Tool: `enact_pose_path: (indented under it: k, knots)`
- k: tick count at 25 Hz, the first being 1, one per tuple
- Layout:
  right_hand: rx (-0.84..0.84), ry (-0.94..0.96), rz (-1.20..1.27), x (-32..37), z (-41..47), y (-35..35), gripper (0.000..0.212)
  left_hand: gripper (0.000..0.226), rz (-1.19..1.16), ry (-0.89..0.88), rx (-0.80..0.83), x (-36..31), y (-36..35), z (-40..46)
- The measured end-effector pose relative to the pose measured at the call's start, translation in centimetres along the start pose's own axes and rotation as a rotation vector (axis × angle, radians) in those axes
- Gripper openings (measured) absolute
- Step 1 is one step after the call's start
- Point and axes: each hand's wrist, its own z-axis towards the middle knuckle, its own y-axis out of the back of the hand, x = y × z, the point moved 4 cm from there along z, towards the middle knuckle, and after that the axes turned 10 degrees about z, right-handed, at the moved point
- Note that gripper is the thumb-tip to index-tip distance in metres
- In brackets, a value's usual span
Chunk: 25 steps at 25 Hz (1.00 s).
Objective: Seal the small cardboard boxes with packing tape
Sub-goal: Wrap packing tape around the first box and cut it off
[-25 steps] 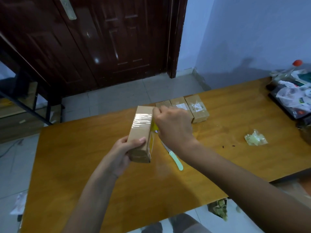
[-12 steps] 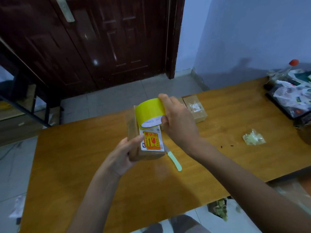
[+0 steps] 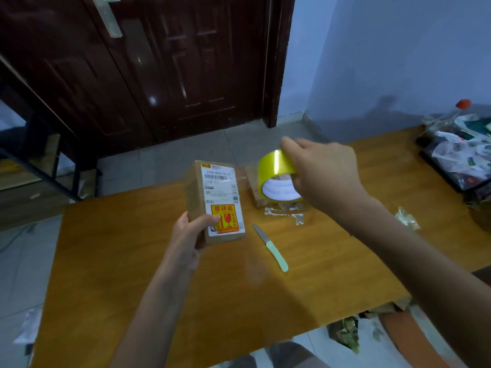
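A long orange-brown wooden bench (image 3: 132,274) fills the near half of the scene, with a dark brown panelled door (image 3: 159,62) and a pale blue wall (image 3: 385,54) beyond a grey tiled floor (image 3: 172,160). At the bench's far right end lies a heap of crumpled plastic bags and packets (image 3: 462,155). Held above the middle of the bench, a small brown cardboard box (image 3: 202,197) faces the camera with its white shipping label and orange-red fragile sticker (image 3: 225,218); the left hand (image 3: 190,235) grips its near lower corner, thumb across the label's edge. To the right, the right hand (image 3: 324,173) is curled around a roll of yellow packing tape (image 3: 276,179) with a white core, raised clear of the held box. Behind the roll, on the far side of the bench, part of another brown cardboard box (image 3: 252,181) shows. Scraps of clear tape (image 3: 284,212) cling to the bench top just near of it. A small knife with a pale green handle (image 3: 271,247) lies flat on the bench to the right of the held box, and a crumpled clear wrapper (image 3: 406,217) lies further right.
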Motion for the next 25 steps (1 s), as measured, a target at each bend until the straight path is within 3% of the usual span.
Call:
enact_pose_path:
  k: [5,15,22,25]
  knots:
    - [0.093,-0.033,-0.042,-0.6,-1.3,-2.4,0.055,0.072,-0.039,0.004,0.110,-0.4,-0.2,-1.4]
    - [0.063,-0.079,-0.019,0.5,-3.6,-4.5,0.058,0.035,-0.180,-0.054,0.282,-1.7,-0.5,-3.6]
    - [0.125,-0.077,-0.067,2.3,-4.1,-5.3,0.050,0.044,-0.271,-0.062,0.332,-1.0,0.3,-4.4]
    - [0.114,-0.049,0.019,3.9,-4.0,-5.5,0.047,0.045,-0.313,-0.064,0.436,-0.9,-0.1,-4.2]
